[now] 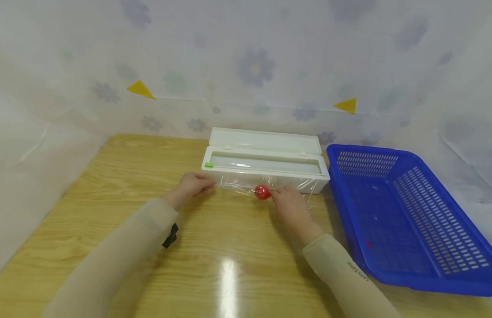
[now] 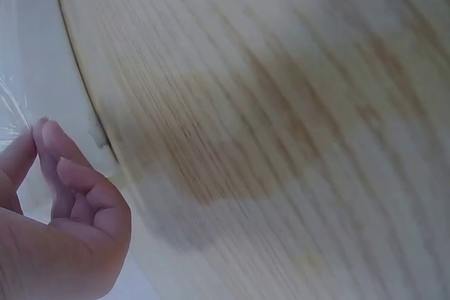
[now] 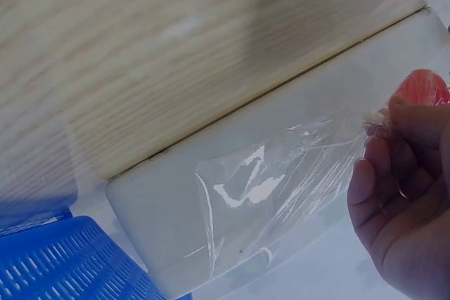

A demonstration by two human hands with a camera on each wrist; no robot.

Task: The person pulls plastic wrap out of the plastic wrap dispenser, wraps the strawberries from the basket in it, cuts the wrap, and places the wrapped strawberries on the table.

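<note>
A white cling film dispenser box (image 1: 265, 179) lies lengthwise at the back of the table, its lid (image 1: 264, 140) tipped back. Clear cling film (image 3: 246, 180) stretches along its front side. At the box's left front corner my left hand (image 1: 194, 184) pinches the film between thumb and fingers. A small red ball-like thing (image 1: 262, 192) sits wrapped in the film before the middle of the box. Just right of it, my right hand (image 1: 291, 207) pinches the gathered film, and a loose flap of film trails away toward the box's right end in the right wrist view.
A large blue plastic basket (image 1: 392, 221) stands right beside the box and the right forearm, with a small red spot (image 1: 368, 244) on its inner side. A green slider (image 1: 208, 164) sits at the box's left end. Behind is a flowered curtain (image 1: 230, 57) with yellow triangles.
</note>
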